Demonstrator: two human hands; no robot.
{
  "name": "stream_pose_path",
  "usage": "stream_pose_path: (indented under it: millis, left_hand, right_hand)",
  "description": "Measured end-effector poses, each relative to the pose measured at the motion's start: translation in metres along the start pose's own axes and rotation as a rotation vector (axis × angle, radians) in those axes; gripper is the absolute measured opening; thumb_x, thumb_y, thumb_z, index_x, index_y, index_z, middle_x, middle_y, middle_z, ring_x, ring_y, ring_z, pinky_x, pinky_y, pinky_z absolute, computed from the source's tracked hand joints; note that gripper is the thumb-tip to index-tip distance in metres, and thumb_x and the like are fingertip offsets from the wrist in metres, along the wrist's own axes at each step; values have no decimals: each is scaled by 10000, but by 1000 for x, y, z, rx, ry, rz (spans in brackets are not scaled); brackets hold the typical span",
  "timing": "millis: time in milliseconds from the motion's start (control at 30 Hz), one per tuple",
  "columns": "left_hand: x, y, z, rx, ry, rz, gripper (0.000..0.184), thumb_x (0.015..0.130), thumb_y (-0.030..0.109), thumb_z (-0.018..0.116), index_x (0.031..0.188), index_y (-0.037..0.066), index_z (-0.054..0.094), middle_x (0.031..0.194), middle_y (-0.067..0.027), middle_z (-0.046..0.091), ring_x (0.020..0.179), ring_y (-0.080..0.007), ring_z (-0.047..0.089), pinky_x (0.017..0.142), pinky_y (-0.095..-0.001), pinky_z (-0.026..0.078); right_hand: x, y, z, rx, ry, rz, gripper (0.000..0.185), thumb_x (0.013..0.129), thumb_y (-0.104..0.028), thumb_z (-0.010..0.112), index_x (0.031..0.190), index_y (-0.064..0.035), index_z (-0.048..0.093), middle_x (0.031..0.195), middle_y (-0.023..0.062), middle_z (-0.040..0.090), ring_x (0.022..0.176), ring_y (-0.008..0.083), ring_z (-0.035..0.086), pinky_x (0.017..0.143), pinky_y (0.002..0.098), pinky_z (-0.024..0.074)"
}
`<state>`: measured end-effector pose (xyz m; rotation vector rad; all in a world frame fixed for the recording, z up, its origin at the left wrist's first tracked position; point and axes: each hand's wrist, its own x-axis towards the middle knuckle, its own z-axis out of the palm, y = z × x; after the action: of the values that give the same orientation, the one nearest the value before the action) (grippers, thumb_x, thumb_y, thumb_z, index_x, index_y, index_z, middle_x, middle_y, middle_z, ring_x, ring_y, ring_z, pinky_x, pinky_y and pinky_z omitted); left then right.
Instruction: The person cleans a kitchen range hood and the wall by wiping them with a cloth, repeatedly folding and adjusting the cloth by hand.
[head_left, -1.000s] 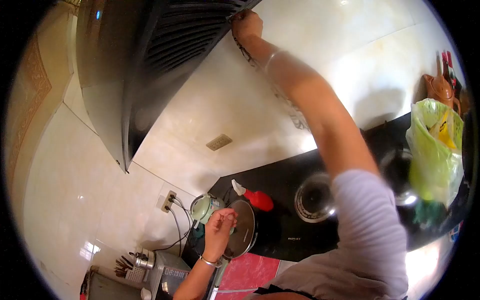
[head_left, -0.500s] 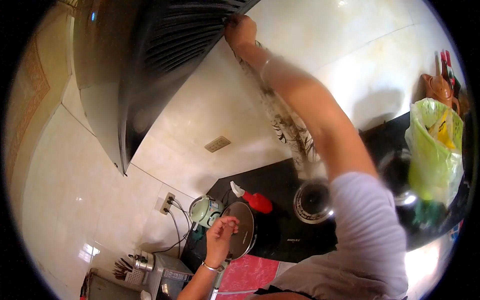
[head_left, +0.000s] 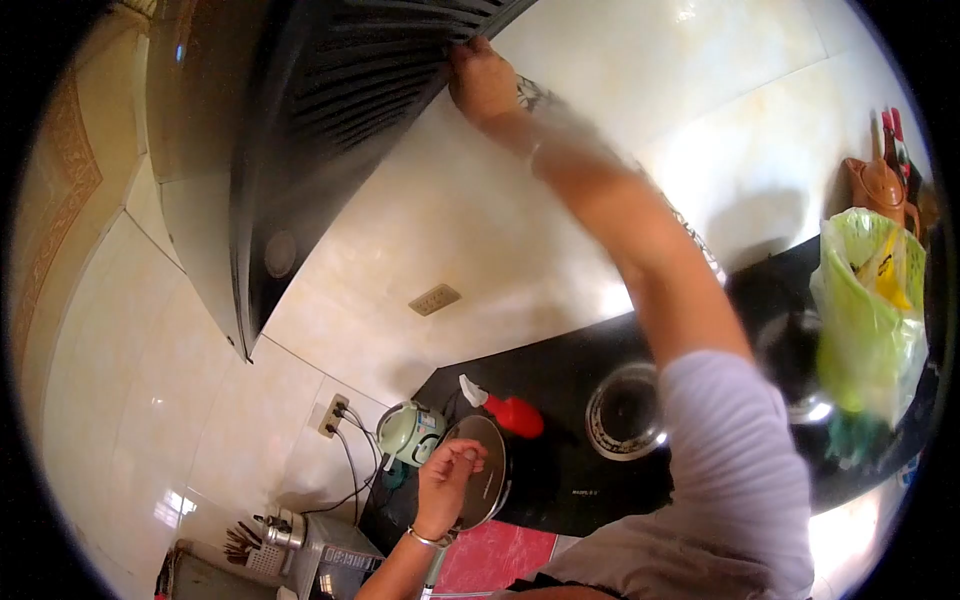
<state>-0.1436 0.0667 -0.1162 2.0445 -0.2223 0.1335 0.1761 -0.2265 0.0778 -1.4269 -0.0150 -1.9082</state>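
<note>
High up, my right hand (head_left: 487,85) is closed on a patterned cloth (head_left: 532,95) and presses against the slatted underside of a dark range hood (head_left: 365,85). Most of the cloth is hidden behind my forearm; a strip of its edge shows along the arm. My left hand (head_left: 448,485) is held lower, in front of a dark round pan (head_left: 490,465), with its fingers curled in and nothing visible in them. Just beyond the pan lies a red spray bottle (head_left: 517,416) with a white nozzle.
A green rice cooker (head_left: 410,432) stands by the wall socket (head_left: 333,414) and its cords. The black cooktop (head_left: 560,460) carries a round burner (head_left: 625,412). To the right are a green bag-lined bin (head_left: 850,330) and a brown jug (head_left: 878,185). A utensil basket (head_left: 268,558) is at lower left.
The hanging cloth has swung right, behind my right forearm. My right hand stays at the hood's slats, and my left hand has barely shifted.
</note>
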Motion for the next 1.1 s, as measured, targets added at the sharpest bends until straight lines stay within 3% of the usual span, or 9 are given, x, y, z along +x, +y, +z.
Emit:
stream_pose_path:
  millis: [100, 300, 400, 500, 700, 1100]
  left_hand:
    - [3, -3, 0, -4, -6, 15, 130, 906, 57, 472, 947, -10, 576, 818, -47, 592, 729, -114, 526, 689, -249, 435]
    - [0, -3, -3, -6, 17, 32, 131, 907, 49, 468, 965, -14, 567, 838, -57, 596, 730, -116, 527, 697, -257, 437]
    - [-3, -9, -8, -38, 35, 17, 131, 908, 51, 469, 969, -18, 562, 858, -71, 602, 732, -116, 535, 702, -254, 441]
    - [-8, -10, -12, -20, 66, -31, 132, 910, 59, 471, 968, -21, 559, 860, -79, 609, 733, -116, 543, 706, -246, 444]
    - [-17, -14, -19, 19, 80, -58, 136, 913, 65, 468, 966, -21, 558, 856, -80, 616, 736, -116, 548, 704, -244, 447]
    - [-21, -19, -12, -40, 51, -73, 127, 909, 41, 457, 956, -28, 552, 849, -88, 616, 724, -126, 548, 686, -258, 455]
  right_hand:
    - [5, 8, 6, 54, 41, -64, 109, 773, -129, 561, 826, -41, 596, 795, 158, 583, 737, 357, 574, 626, 426, 488]
    - [10, 0, 4, 266, 67, 297, 124, 799, -154, 564, 788, -31, 577, 793, 200, 612, 781, 370, 589, 641, 421, 483]
    - [13, -2, 4, 266, 96, 386, 177, 811, -200, 564, 842, -28, 590, 790, 193, 624, 793, 370, 595, 668, 424, 481]
    - [9, -12, -14, 178, -80, 562, 221, 810, -239, 562, 890, -41, 617, 782, 185, 628, 780, 372, 598, 686, 429, 480]
    - [15, -13, 2, 260, -42, 663, 205, 773, -219, 558, 838, -57, 667, 801, 178, 636, 782, 358, 609, 703, 410, 488]
    - [9, -23, 4, 301, 70, 556, 155, 734, -105, 554, 821, -61, 674, 757, 190, 625, 715, 356, 610, 663, 394, 493]
